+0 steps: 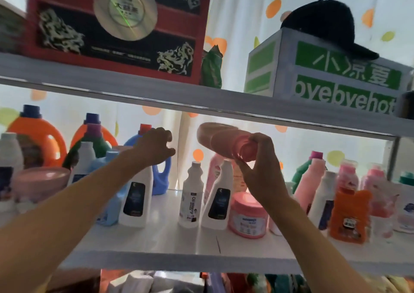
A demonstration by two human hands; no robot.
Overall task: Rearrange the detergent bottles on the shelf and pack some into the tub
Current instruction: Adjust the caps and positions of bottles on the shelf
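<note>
Right hand [261, 171] grips tipped pink bottle [224, 141]; left hand [154, 146], loosely curled, holds nothing beside it.

We see the right hand [261, 165] gripping a pink bottle [224, 141] by its cap end, held sideways in the air above the white shelf [156, 243]. The left hand [154, 146] reaches far in, fingers loosely curled (holding nothing), just above a white bottle [136, 198] and in front of a blue jug [160, 176].
</note>
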